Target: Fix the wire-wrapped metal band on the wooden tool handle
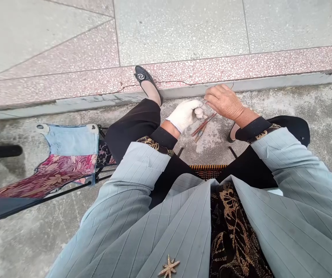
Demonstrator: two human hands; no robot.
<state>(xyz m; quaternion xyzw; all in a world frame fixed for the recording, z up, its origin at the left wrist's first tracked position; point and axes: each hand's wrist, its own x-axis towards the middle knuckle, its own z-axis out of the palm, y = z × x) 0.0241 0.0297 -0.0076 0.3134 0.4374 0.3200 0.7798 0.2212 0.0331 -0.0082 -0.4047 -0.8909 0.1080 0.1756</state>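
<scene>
Left grip (185,115) and right grip (224,102) curl closed, contents unclear, above stained concrete (213,143) beside speckled paving (183,31).

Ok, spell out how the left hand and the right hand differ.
The left hand wears a white glove; the right hand is bare. The left hand sits slightly lower in the picture than the right hand. Both are partly curled and extend from pinstriped sleeves.

No lettering, label, brand, number or sign can be read here.
</scene>
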